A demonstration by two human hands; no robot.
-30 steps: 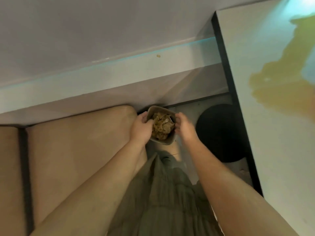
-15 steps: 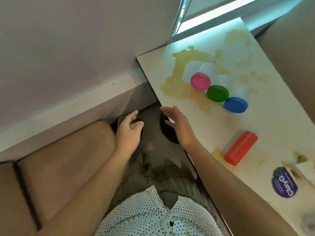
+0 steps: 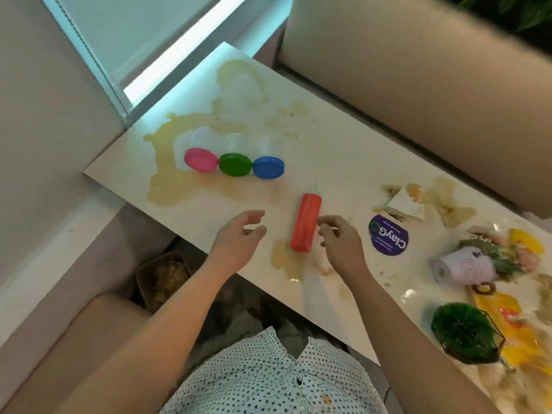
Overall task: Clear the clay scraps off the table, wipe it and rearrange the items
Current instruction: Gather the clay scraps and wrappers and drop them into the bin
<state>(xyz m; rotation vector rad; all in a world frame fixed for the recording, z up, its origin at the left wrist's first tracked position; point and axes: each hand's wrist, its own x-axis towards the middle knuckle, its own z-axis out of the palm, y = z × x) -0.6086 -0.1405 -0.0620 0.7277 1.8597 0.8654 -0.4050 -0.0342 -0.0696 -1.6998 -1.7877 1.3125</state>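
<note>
Container of clay scraps [image 3: 162, 279] sits on the floor, well left of the red bottle [image 3: 306, 222] lying on the table [image 3: 343, 162]. Three lidded tubs [image 3: 235, 164] stand beyond the bottle, to its left. Left hand [image 3: 239, 240] hovers just left of the bottle, fingers loosely curled, empty. Right hand [image 3: 340, 243] is just right of the bottle, likewise loose, holding nothing.

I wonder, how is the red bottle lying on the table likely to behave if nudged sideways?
The red bottle lies on its round side, so it would probably roll. It looks like plastic, likely light and unbreakable. The smeared table may make it slippery.
</note>
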